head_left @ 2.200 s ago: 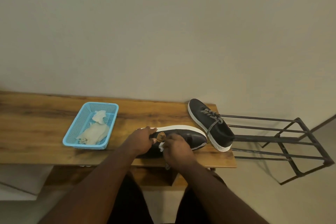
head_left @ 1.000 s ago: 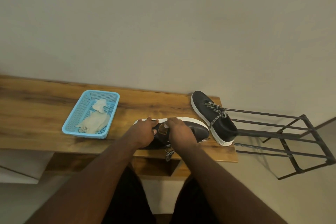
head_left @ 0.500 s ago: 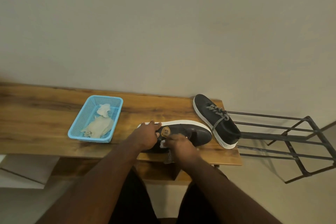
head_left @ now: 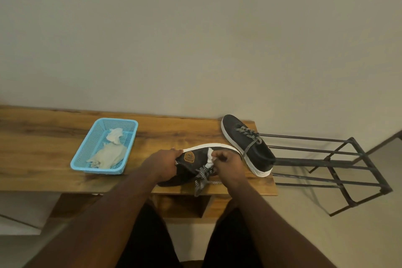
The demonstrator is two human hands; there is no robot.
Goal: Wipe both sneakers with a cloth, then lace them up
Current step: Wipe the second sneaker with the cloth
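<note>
A black sneaker with a white sole (head_left: 191, 160) lies tipped on its side near the table's front edge, an orange patch facing up. My left hand (head_left: 162, 163) grips its heel end. My right hand (head_left: 227, 164) pinches a small white cloth (head_left: 210, 158) against the sneaker's side. Loose speckled laces (head_left: 202, 177) spill over the front edge. The second black sneaker (head_left: 250, 148) stands upright at the table's right end with its laces threaded.
A blue mesh basket (head_left: 87, 153) holding pale cloths (head_left: 108, 153) sits on the wooden table (head_left: 43, 148) to the left. A black metal rack (head_left: 337, 165) stands on the floor right of the table. A plain wall rises behind.
My right hand has slid with the cloth from the patch area toward the sneaker's toe end. My left hand keeps its hold on the heel. The camera view shifted slightly.
</note>
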